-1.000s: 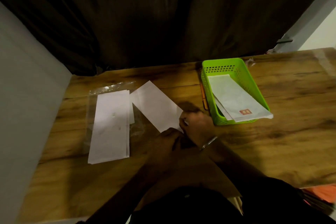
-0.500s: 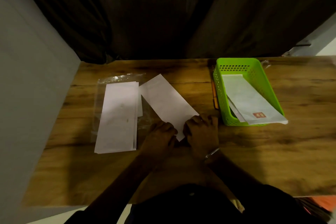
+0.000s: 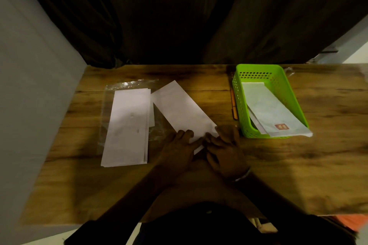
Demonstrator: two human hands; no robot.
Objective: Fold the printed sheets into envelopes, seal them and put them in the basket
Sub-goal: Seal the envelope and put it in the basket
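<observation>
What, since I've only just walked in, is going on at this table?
A person is folding a white sheet that lies slantwise on the wooden table, left hand and right hand both pressing its near end flat. A stack of sheets waits on a clear plastic sleeve to the left. The green basket on the right already holds finished envelopes, one showing a red stamp.

The left hand (image 3: 179, 151) lies palm down, its fingers (image 3: 186, 135) extended forward, close together and pressing flat. The right hand (image 3: 226, 151) lies palm down just beside it, with its fingertips angled toward the left hand's fingertips and nearly touching them. Both forearms (image 3: 139, 191) reach forward from the body and converge at the hands.
</observation>
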